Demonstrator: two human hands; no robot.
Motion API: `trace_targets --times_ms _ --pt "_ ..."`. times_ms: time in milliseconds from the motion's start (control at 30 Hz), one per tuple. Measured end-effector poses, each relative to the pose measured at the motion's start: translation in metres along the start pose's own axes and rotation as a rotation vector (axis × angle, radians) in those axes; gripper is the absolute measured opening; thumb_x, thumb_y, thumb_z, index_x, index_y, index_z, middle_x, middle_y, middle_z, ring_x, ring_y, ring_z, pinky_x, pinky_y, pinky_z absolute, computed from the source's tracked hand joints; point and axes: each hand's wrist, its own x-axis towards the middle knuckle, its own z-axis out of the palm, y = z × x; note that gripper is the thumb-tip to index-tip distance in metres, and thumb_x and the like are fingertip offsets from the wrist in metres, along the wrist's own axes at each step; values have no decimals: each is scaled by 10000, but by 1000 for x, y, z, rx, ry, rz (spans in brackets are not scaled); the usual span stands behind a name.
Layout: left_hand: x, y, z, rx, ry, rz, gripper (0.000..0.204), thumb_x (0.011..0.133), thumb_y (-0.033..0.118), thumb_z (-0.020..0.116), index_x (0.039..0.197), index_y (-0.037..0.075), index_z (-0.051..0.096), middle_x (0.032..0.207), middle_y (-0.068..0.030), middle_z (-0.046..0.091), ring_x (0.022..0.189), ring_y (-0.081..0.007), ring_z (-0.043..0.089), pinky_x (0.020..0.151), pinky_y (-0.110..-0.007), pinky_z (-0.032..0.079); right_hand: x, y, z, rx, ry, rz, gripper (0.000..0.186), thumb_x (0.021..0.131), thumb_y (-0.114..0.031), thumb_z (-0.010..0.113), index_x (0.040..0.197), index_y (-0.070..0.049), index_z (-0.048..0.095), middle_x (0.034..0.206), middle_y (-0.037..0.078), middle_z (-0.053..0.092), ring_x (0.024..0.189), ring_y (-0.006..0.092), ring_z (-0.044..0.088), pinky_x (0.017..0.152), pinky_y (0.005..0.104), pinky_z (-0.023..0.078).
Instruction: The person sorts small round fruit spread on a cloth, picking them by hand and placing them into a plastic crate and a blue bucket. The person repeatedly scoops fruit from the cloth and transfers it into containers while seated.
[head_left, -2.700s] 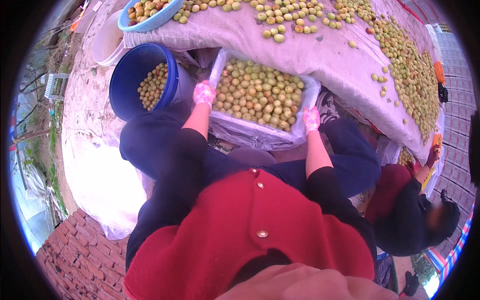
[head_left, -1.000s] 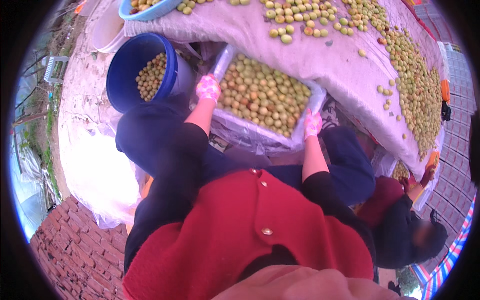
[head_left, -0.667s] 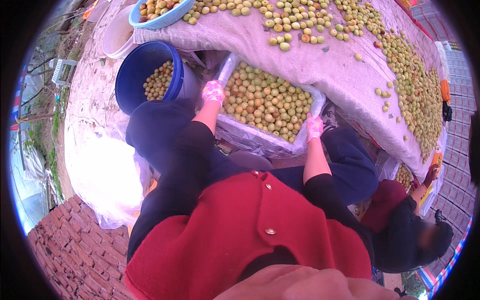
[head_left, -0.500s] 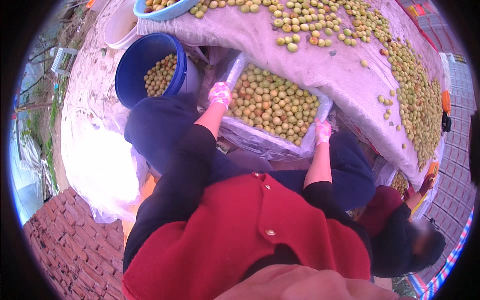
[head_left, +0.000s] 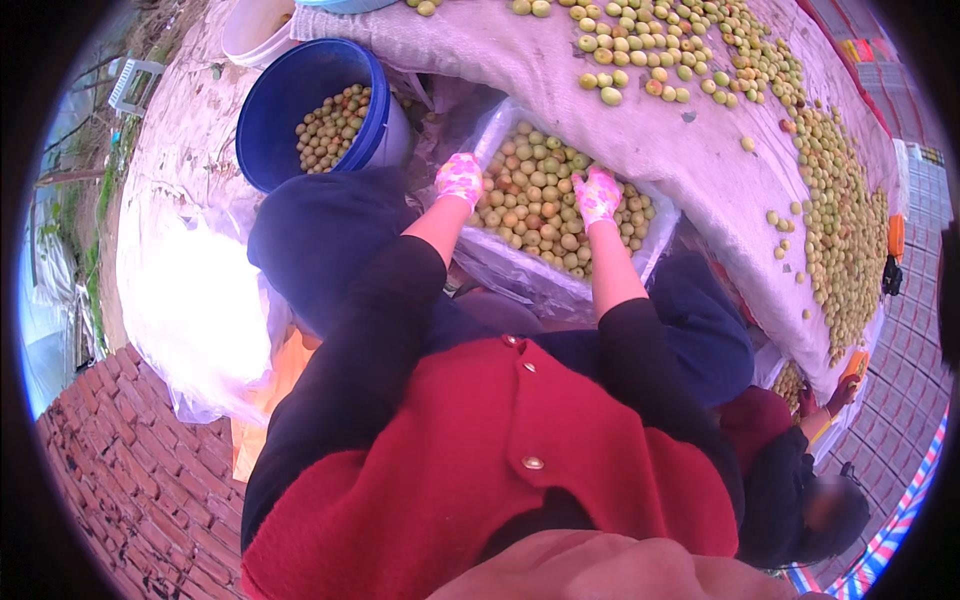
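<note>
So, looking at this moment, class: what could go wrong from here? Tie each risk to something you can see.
The right hand is at the fruit in the lined box; pressing hard might bruise some.

The blue bucket, with fruit inside, stands close to the left knee, so a knock could perhaps tip it.

Loose fruit lies on the cloth; a tug might set it rolling.

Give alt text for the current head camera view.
A pink-gloved right hand is over round fruit in a plastic-lined crate, the left hand at its left edge. A blue bucket with fruit stands left; more fruit lies on pale cloth.
</note>
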Motion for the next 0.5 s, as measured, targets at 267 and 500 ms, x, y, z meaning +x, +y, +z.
trace_targets --times_ms 267,500 --pt "2 21 0 55 -28 -141 237 842 185 685 1026 44 735 1031 -145 724 953 -307 725 758 -449 597 -29 1 -49 589 -64 -130 426 832 -269 735 1163 -29 614 1101 152 671 1032 265 637 909 410 500" --pt "-6 44 -27 325 -245 -47 325 934 193 595 1232 100 688 1251 -97 668 1128 -281 661 893 -446 559 -73 -6 -96 1142 131 -132 308 856 -134 722 1130 -26 632 964 45 655 848 132 608 777 298 513"
